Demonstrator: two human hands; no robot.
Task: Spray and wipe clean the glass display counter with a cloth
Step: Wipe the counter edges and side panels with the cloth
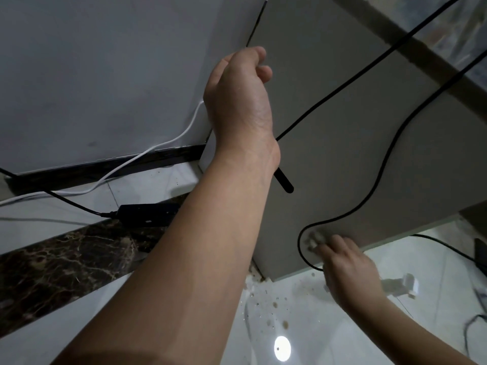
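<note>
Head view: left hand [237, 85] curls its fingers at the panel [342, 133] edge, their hold hidden. Right hand [347, 270], blurred, touches a pale lump [315, 241] with stretched fingers.

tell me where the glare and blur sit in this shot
Head view: a round glare spot burns out on the glossy floor. Same view: the right hand and the white object by it are motion-smeared, while the left hand is sharp.

2 black cables [316, 108] across the grey panel [329, 167], open tiled floor [329, 333] below.
</note>
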